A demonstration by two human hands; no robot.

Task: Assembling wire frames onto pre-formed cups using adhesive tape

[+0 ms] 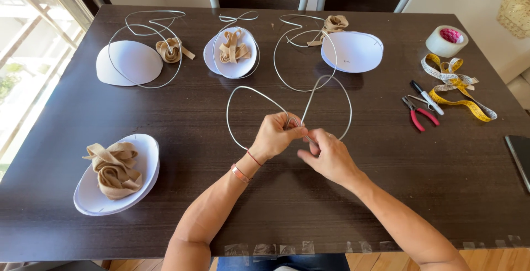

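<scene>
Both of my hands meet over the middle of the dark wooden table [386, 193]. My left hand [274, 134] pinches the crossing point of a silver wire [237, 95] bent into two loops. My right hand [327, 156] grips the same wire just beside it, fingers closed on the strand. The wire loops lie flat on the table beyond my hands. I wear thin bracelets on my left wrist.
White oval cups: one at front left [88, 196] holding tan straps [114, 167], others along the back [128, 62] [236, 55] [353, 51] with wire loops and tan straps. At right lie red-handled pliers [420, 114], a marker [426, 97], yellow measuring tape [458, 86], a tape roll [446, 41].
</scene>
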